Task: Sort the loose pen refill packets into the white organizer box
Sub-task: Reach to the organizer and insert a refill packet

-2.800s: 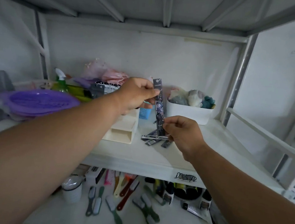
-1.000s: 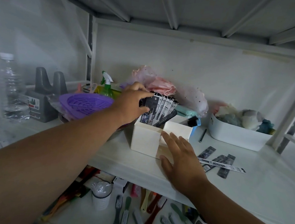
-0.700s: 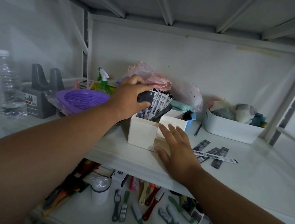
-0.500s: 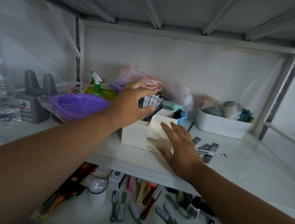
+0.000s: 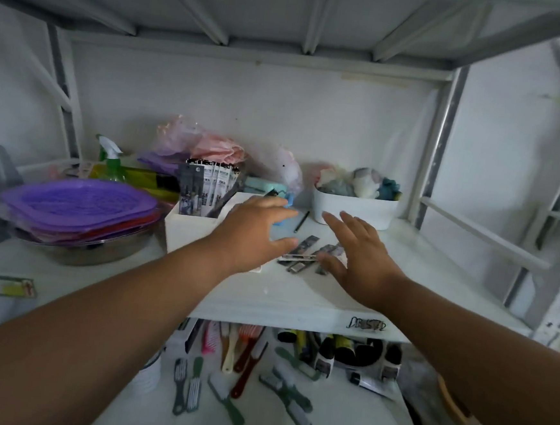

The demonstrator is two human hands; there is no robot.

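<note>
The white organizer box (image 5: 188,230) stands on the shelf with several dark pen refill packets (image 5: 207,186) upright in its rear compartment. Loose refill packets (image 5: 305,253) lie flat on the shelf to the right of the box. My left hand (image 5: 253,232) hovers with fingers spread in front of the box, just left of the loose packets, holding nothing. My right hand (image 5: 357,252) is spread open over the right end of those packets and covers some of them.
Stacked purple trays (image 5: 78,203) on a metal bowl sit at the left, a green spray bottle (image 5: 110,162) behind. A white bin (image 5: 356,208) of soft items stands back right. A loose black pen (image 5: 301,221) lies near it. Brushes and tubes fill the lower shelf (image 5: 259,378).
My left hand let go of the packets in the box and moved right and down. My right hand left the box front and moved right over the loose packets.
</note>
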